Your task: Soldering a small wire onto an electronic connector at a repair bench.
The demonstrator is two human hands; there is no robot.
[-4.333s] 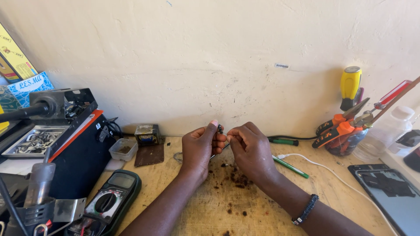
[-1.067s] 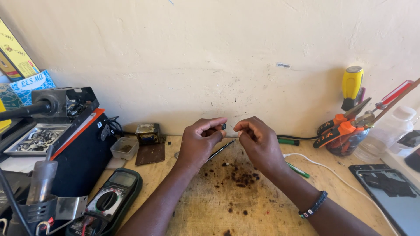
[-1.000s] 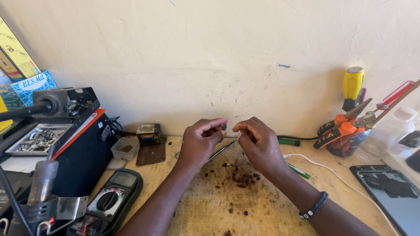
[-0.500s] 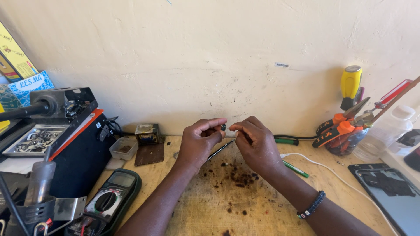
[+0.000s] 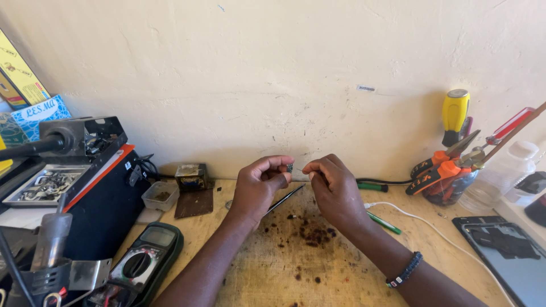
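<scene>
Left hand (image 5: pixel 259 187) fingers pinched on tiny dark part (image 5: pixel 290 167); right hand (image 5: pixel 335 187) fingers closed, contents unclear; blue box (image 5: pixel 37 113) far left.

multimeter (image 5: pixel 142 266) left on bench (image 5: pixel 318 284) | pliers (image 5: pixel 441 169) right, by wall | tablet (image 5: pixel 509 250) far right

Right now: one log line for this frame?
left hand: pinches small dark part | right hand: fingertips pinched beside it | thin tool: on bench below
</scene>
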